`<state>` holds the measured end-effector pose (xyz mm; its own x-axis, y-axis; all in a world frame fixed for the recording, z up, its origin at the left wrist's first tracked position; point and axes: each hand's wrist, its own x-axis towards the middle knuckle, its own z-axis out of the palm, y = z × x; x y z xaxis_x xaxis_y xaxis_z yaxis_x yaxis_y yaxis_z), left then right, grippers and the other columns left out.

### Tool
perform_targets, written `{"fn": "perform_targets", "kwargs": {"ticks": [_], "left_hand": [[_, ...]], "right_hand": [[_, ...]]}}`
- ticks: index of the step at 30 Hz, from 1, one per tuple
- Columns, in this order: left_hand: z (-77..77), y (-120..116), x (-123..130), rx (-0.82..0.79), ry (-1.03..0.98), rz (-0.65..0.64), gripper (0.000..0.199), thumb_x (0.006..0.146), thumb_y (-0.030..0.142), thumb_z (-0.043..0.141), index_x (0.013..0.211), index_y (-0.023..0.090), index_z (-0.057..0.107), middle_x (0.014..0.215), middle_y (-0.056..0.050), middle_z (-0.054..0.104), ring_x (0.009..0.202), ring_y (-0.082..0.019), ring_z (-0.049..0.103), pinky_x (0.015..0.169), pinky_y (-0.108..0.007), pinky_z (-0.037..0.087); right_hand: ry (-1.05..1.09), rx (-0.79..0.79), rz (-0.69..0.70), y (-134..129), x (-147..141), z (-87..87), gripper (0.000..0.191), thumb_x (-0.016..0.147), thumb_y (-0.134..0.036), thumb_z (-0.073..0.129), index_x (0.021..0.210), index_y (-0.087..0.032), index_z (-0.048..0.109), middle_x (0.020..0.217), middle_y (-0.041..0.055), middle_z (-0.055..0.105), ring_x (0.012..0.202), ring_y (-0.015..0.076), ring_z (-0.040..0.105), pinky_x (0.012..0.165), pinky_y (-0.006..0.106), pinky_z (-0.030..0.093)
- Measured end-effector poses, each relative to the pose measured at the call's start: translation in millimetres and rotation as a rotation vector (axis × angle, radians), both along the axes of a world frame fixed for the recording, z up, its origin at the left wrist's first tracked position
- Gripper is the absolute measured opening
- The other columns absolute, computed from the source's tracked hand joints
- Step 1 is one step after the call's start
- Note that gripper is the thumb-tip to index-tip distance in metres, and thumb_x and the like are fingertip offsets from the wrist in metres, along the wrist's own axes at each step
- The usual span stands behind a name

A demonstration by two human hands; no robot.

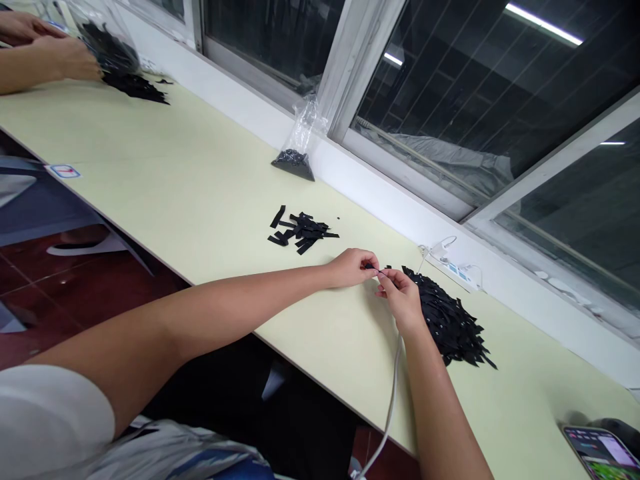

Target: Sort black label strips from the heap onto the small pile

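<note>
My left hand [351,268] and my right hand [403,299] meet above the table, fingertips almost touching. Both pinch a small black fabric strip [371,267], mostly covered by the fingers. Just past my right hand spreads a large heap of black strips [450,320], flecked with small light dots. A smaller scatter of similar black strips [307,230] lies beyond my left hand, toward the window side. Fine detail of the held piece is too small to make out.
A clear bag [295,160] with black contents leans by the window ledge. Another person's hands [60,57] work at far left beside more black pieces [135,88]. A white cable [394,393] crosses the table edge. A power strip [455,270] and a phone [603,453] lie at right.
</note>
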<state>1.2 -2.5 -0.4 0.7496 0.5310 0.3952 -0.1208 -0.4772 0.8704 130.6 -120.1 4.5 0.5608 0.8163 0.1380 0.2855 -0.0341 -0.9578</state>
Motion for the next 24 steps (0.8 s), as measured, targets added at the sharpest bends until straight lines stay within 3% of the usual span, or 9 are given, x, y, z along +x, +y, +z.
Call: {"fn": "perform_targets", "kwargs": {"ticks": [10,19,24], "left_hand": [[-2.9,-0.2,1.7,-0.05,-0.016,-0.024,0.011,0.082,0.022,0.062,0.087,0.014,0.068,0.077,0.0,0.064,0.069,-0.011,0.054,0.068,-0.025,0.043],[-7.1,5.6,1.1,-0.158,-0.049,-0.002,0.013,0.082,0.02,0.063,0.09,0.012,0.07,0.081,-0.004,0.069,0.074,-0.013,0.06,0.072,-0.026,0.047],[-11.4,7.3,6.1,-0.219,0.005,-0.021,0.014,0.082,0.02,0.063,0.091,0.012,0.071,0.086,-0.006,0.072,0.076,-0.013,0.064,0.074,-0.026,0.049]], "right_hand": [[-0.013,0.003,-0.004,2.3,-0.6,-2.1,0.043,0.068,-0.057,0.077,0.088,-0.02,0.065,0.088,0.0024,0.065,0.072,0.0164,0.062,0.055,0.026,0.052],[0.233,-0.046,-0.022,-0.5,-8.4,8.6,0.052,0.056,-0.054,0.087,0.087,-0.018,0.065,0.094,0.0072,0.073,0.073,0.0174,0.067,0.057,0.026,0.052],[0.245,-0.033,-0.077,-7.5,1.6,-0.9,0.05,0.057,-0.051,0.087,0.09,-0.019,0.067,0.092,0.0067,0.074,0.067,0.0175,0.066,0.055,0.028,0.054]]}}
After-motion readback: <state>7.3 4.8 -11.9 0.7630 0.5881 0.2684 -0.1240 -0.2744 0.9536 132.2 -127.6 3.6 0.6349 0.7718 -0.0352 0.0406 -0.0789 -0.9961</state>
